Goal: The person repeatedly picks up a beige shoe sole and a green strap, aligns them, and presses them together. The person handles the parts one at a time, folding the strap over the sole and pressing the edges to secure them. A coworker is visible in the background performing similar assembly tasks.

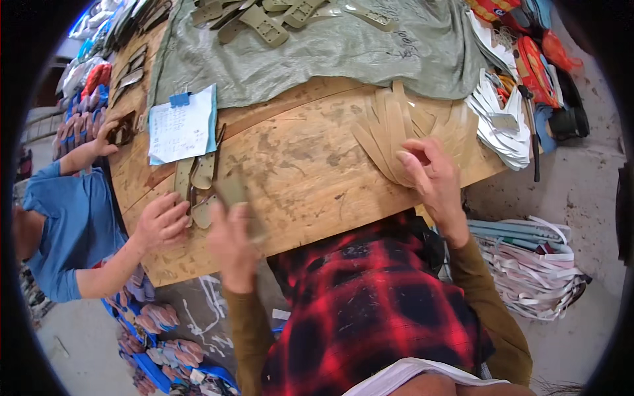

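My left hand [232,247], smeared by motion, is closed on a blurred olive strap piece [232,190] above the table's near left part. My right hand [432,179] has its fingers curled, thumb near forefinger, over a fanned pile of flat tan strips [383,135]. Whether a strip is between those fingertips cannot be made out. Left of my left hand lie several olive strap pieces with holes [203,173], partly under a paper sheet [178,129] with a blue clip [179,99]. A co-worker's hand [164,219] touches these pieces.
A grey-green woven sack [317,63] covers the table's far side, with more olive pieces [264,26] on it. White cut pieces [498,122] stack at the right edge. The co-worker's other hand [99,145] is near dark pieces. Bundled strips [528,270] lie on the right floor.
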`<control>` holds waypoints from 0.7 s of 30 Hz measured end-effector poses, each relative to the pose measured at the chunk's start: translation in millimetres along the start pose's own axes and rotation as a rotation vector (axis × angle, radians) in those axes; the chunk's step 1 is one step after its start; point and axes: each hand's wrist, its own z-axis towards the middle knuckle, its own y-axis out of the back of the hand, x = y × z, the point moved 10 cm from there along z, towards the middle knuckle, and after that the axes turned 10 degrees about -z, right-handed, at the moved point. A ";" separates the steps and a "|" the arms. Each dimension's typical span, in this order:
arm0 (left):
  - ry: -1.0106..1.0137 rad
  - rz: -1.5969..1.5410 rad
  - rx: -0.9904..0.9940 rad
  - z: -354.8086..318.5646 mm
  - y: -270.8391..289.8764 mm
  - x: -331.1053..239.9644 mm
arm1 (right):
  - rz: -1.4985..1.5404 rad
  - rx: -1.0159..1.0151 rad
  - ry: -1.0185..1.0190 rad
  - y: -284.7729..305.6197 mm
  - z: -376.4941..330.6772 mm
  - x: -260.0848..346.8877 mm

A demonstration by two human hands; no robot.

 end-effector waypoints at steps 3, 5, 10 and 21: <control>-0.300 0.004 -0.317 7.2 55.1 -9.9 | -0.401 0.000 0.137 8.1 -9.8 -2.0; -0.545 -0.139 -0.432 -3.9 65.9 -27.9 | -0.438 0.011 0.139 4.5 -16.8 -10.4; -0.454 -0.420 0.038 -11.4 -36.6 -58.3 | -0.322 -0.022 0.071 2.8 -18.5 -24.6; -0.809 -0.448 0.365 -36.4 -166.2 -139.5 | -0.246 -0.136 0.085 32.6 -7.9 -10.7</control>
